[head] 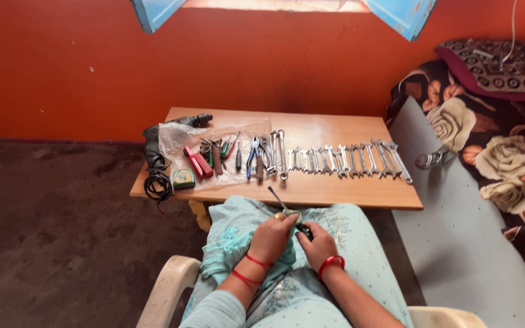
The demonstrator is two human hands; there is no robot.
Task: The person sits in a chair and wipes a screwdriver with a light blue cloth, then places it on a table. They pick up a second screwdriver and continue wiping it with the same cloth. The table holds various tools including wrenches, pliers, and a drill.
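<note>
Your left hand and right hand meet in your lap, just in front of the counter. Both close together on a screwdriver, its thin shaft slanting up toward the counter's near edge. On the counter lies a row of spanners; left of them are pliers on a plastic sheet, with a drill at the counter's left end
</note>
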